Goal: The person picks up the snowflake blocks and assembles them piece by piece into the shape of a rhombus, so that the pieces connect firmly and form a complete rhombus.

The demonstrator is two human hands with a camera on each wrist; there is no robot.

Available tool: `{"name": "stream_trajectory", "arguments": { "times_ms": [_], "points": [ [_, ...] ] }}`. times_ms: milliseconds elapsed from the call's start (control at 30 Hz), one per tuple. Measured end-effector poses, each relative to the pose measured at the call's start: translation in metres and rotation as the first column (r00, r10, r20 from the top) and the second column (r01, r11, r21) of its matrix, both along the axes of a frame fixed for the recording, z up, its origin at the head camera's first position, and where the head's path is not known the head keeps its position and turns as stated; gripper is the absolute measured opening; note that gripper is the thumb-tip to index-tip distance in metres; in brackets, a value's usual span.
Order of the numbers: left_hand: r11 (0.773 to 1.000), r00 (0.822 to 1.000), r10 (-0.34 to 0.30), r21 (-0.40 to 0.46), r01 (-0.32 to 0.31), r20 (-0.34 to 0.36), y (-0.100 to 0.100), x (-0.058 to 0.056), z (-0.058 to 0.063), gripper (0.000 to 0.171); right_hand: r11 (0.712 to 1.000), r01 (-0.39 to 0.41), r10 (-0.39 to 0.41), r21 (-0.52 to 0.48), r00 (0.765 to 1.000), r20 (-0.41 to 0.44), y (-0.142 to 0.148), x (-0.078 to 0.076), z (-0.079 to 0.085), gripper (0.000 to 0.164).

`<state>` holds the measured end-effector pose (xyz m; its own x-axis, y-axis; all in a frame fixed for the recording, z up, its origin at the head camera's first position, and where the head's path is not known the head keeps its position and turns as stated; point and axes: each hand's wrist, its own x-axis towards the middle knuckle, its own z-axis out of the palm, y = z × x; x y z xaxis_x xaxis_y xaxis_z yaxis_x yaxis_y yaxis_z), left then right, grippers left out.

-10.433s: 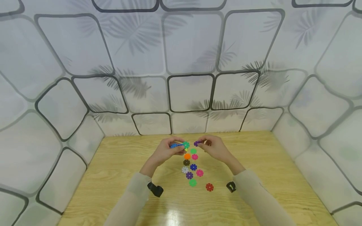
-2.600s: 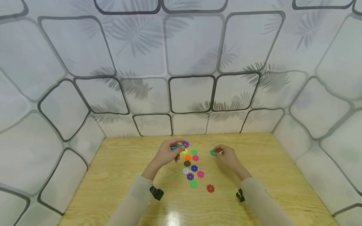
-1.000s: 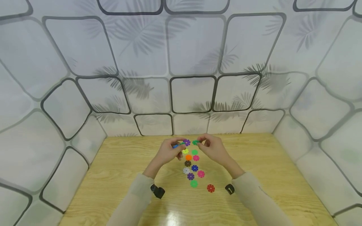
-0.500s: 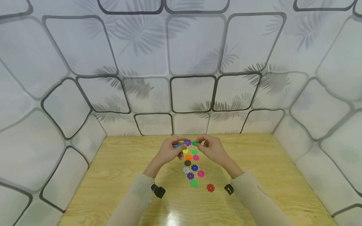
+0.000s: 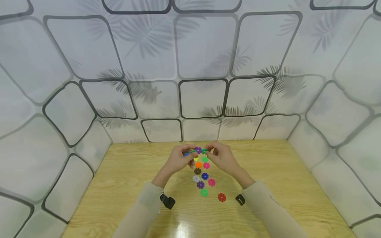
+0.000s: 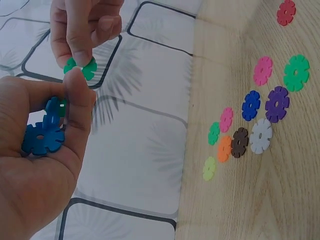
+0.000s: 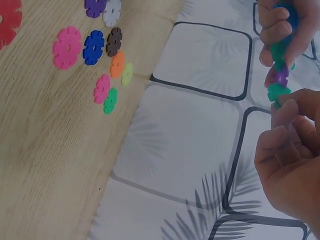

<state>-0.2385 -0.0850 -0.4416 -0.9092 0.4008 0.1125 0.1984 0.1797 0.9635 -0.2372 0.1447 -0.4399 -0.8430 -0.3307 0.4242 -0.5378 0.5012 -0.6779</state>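
Note:
My left hand [image 5: 178, 159] grips a small chain of notched snowflake discs above the far part of the table. Blue discs [image 6: 44, 139] lie inside the curled fingers, with green past them and a purple disc [image 7: 282, 77] at the outer end. Between thumb and fingertips my right hand [image 5: 222, 158] pinches a single green snowflake disc [image 7: 277, 93]. In the right wrist view that green disc sits right at the purple one, edge to edge. The left fingers hide part of the chain.
Loose snowflake discs lie on the wooden table [image 5: 128, 198] below the hands: a red disc [image 5: 221, 197] nearest, then a white disc [image 5: 196, 178], an orange disc [image 5: 198, 164] and several others. A patterned wall [image 5: 202, 99] stands behind, with more on both sides.
The purple disc, earlier pinched in my right hand, is now on the left hand's chain. My right hand has since brought a green disc from the right, up to the purple one.

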Motion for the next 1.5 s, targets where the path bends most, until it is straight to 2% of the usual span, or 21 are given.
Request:
{"name": "stream_trajectory", "arguments": {
  "times_ms": [267,467,533,767,1000,1200,1300,1400,1500],
  "points": [
    [0.999,1.0,0.01,0.043,-0.01,-0.007,0.002,0.002,0.002,0.035,1.0,0.002,-0.003,-0.013,0.997,-0.075,-0.004,0.001,0.002,0.008],
    [0.999,1.0,0.005,0.037,-0.004,-0.015,0.004,0.003,0.0,0.039,0.999,0.011,-0.006,0.035,0.989,-0.147,-0.008,-0.001,-0.001,0.006],
    [0.999,1.0,0.002,0.036,-0.002,-0.005,0.004,0.003,0.0,0.039,0.999,0.008,-0.001,0.044,0.989,-0.147,-0.008,0.0,0.0,0.007],
    [0.999,0.998,-0.025,0.043,0.023,0.061,0.003,-0.002,-0.005,0.041,0.999,-0.026,0.028,0.043,0.998,-0.062,-0.003,0.0,0.001,0.01],
    [0.997,0.996,-0.072,0.023,0.071,0.043,0.007,-0.003,-0.009,0.039,0.998,-0.037,0.038,0.052,0.999,-0.036,-0.002,-0.004,-0.004,0.011],
    [1.0,0.999,-0.021,0.013,0.021,0.05,0.007,-0.002,-0.009,0.035,1.0,-0.022,0.022,-0.009,0.997,0.075,-0.004,0.0,-0.003,0.014],
    [1.0,0.998,0.012,0.0,-0.012,0.056,0.006,-0.001,-0.009,0.036,1.0,0.002,-0.001,-0.008,0.991,0.137,-0.003,0.0,-0.004,0.016],
    [0.999,0.998,0.04,-0.001,-0.04,0.058,0.004,0.0,-0.009,0.036,0.999,-0.006,-0.001,0.038,0.982,0.189,0.002,0.001,-0.012,0.018],
    [0.998,0.997,0.055,0.011,-0.056,0.06,0.003,0.002,-0.008,0.037,0.995,-0.044,0.022,0.09,0.973,0.23,0.008,0.0,-0.028,0.02]
  ]
}}
